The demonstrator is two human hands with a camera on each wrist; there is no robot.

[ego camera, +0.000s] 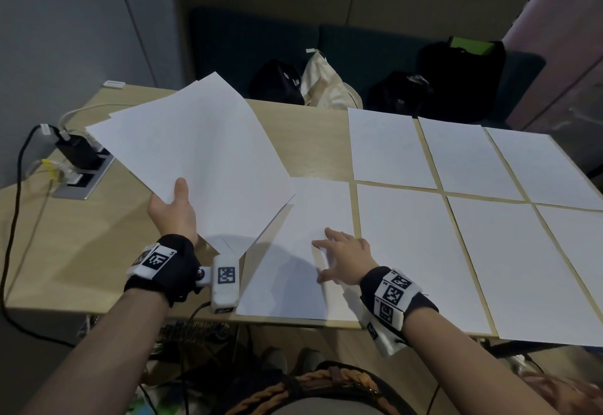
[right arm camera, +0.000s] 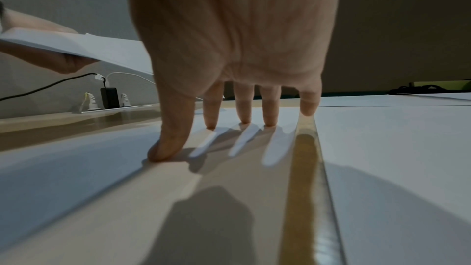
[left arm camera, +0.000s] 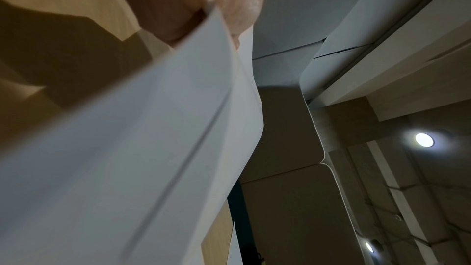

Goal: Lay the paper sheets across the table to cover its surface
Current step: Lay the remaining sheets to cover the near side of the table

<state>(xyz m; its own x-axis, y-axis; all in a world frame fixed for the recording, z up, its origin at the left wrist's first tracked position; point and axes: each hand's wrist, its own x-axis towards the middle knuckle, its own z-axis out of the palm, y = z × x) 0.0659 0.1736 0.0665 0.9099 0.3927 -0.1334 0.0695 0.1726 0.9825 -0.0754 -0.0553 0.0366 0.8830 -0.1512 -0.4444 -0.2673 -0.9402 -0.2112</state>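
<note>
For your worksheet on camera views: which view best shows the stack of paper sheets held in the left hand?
The head view: the stack of sheets shows whole, fanned above the table, the left hand gripping its near edge. The left wrist view shows only a blurred close-up of its edges; the right wrist view shows a sliver at the left.

- no words, brand names or numbers can be read anywhere in these views.
- the only signs are black-and-white square code markers: on the left wristband (ego camera: 153, 259), on the white camera block (ego camera: 225, 276) beside that wrist, and several on the right wristband (ego camera: 393, 295); they hold a pattern, no letters.
- the paper sheets (ego camera: 391, 148) laid on the table (ego camera: 81, 245) and the stack of sheets (ego camera: 202, 153) are blank white on every side shown.
- small tags on the dark bags (ego camera: 277, 81) behind the table are too small and blurred to read.
</note>
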